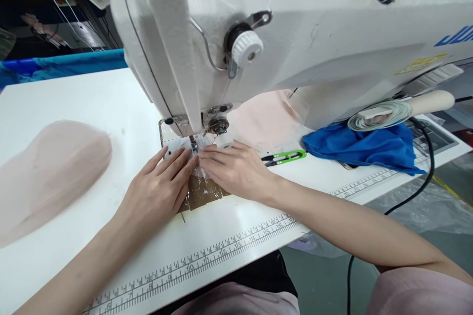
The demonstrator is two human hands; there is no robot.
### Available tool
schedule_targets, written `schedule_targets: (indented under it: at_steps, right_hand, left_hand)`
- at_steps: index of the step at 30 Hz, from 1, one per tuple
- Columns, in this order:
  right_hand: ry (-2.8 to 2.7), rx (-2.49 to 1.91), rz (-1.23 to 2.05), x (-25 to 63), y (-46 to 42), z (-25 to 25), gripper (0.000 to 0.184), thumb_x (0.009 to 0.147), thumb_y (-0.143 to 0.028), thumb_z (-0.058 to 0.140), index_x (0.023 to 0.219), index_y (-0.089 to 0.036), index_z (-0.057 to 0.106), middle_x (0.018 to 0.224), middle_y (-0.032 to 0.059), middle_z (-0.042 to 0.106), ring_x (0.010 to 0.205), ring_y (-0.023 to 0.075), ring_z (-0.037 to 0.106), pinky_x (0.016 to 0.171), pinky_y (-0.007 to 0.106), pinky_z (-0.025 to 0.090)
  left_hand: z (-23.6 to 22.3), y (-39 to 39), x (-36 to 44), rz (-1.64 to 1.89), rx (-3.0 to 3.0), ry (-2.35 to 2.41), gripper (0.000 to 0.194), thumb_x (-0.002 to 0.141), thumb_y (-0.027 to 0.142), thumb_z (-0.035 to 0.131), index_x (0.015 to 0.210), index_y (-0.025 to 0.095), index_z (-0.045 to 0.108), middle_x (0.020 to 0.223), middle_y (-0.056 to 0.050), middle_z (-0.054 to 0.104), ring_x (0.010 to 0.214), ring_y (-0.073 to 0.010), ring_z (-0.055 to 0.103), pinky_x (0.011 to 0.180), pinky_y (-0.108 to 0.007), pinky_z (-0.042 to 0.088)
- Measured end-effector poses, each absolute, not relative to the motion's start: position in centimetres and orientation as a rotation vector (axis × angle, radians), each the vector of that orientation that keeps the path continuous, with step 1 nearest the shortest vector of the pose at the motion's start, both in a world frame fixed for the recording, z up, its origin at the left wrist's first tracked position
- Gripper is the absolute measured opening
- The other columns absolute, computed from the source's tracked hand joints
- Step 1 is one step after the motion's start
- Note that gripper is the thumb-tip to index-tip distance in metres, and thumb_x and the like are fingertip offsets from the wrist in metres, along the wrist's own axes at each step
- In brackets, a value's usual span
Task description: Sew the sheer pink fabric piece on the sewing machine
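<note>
My left hand (pixel 160 184) lies palm down by the needle of a white sewing machine (pixel 321 29), its fingers stretched forward. From the other side my right hand (pixel 238 170) reaches in, also flat with extended fingers. Both sets of fingertips rest close to the presser foot (pixel 193 144), pressing on thin, see-through material that the hands partly cover. Pale pink sheer fabric (pixel 264 115) spreads under the machine arm, behind my right hand. Brown plate covering with shiny clear film (pixel 205 193) shows below the fingers.
Another sheer pink piece (pixel 62 167) lies on the white table at left. Green thread snips (pixel 290 156) and a bunched blue cloth (pixel 369 150) sit to the right. A printed ruler (pixel 207 262) runs along the front edge. A black cable (pixel 410 192) hangs at right.
</note>
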State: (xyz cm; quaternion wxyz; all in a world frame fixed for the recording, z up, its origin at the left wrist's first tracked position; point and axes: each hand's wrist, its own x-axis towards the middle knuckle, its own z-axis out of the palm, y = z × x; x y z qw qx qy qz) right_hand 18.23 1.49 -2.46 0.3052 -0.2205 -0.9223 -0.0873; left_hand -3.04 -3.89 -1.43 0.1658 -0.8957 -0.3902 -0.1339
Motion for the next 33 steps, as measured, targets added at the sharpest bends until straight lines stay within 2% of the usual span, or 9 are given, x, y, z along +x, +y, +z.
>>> schedule_targets:
  at_steps: [6, 11, 18, 24, 33]
  right_hand:
    - [-2.407, -0.541, -0.268, 18.3, 1.68, -2.68, 0.024, 0.095, -0.009, 0.05, 0.088, -0.016, 0.072, 0.096, 0.0012, 0.078, 0.1, 0.0159, 0.071, 0.1, 0.033, 0.052]
    - [-2.417, -0.504, -0.21, 18.34, 1.75, -2.71, 0.023, 0.093, -0.007, 0.051, 0.087, -0.013, 0.072, 0.09, 0.0044, 0.078, 0.097, 0.0172, 0.072, 0.098, 0.035, 0.053]
    - [-2.436, -0.526, -0.177, 18.33, 1.67, -2.48, 0.023, 0.094, -0.007, 0.051, 0.091, -0.011, 0.073, 0.095, 0.0079, 0.078, 0.096, 0.0182, 0.072, 0.097, 0.037, 0.054]
    - [-2.454, -0.557, -0.21, 18.33, 1.71, -2.53, 0.028, 0.094, -0.005, 0.046, 0.089, -0.013, 0.073, 0.094, 0.0057, 0.078, 0.094, 0.016, 0.072, 0.099, 0.035, 0.053]
    - [-2.454, -0.546, -0.186, 18.49, 1.7, -2.52, 0.025, 0.094, -0.006, 0.049, 0.091, -0.013, 0.074, 0.095, 0.0057, 0.078, 0.096, 0.0168, 0.072, 0.1, 0.035, 0.051]
  left_hand:
    - [-1.51, -3.95, -2.87, -0.424, -2.536, -1.121, 0.037, 0.097, 0.016, 0.045, 0.129, 0.005, 0.06, 0.129, -0.018, 0.065, 0.121, -0.0291, 0.062, 0.11, -0.049, 0.044]
    - [-1.44, -3.95, -2.75, -0.417, -2.539, -1.115, 0.037, 0.096, 0.017, 0.045, 0.128, 0.004, 0.06, 0.128, -0.019, 0.065, 0.119, -0.0301, 0.063, 0.109, -0.051, 0.045]
    - [-1.38, -3.91, -2.71, -0.406, -2.545, -1.128, 0.037, 0.097, 0.017, 0.043, 0.127, 0.003, 0.06, 0.128, -0.019, 0.065, 0.121, -0.0312, 0.061, 0.107, -0.052, 0.047]
    - [-1.32, -3.96, -2.73, -0.387, -2.555, -1.168, 0.038, 0.099, 0.019, 0.04, 0.13, 0.006, 0.059, 0.131, -0.017, 0.064, 0.123, -0.0297, 0.06, 0.107, -0.054, 0.047]
    - [-1.46, -4.12, -2.94, -0.38, -2.538, -1.183, 0.037, 0.099, 0.019, 0.04, 0.131, 0.01, 0.058, 0.132, -0.014, 0.063, 0.124, -0.0274, 0.06, 0.111, -0.052, 0.043]
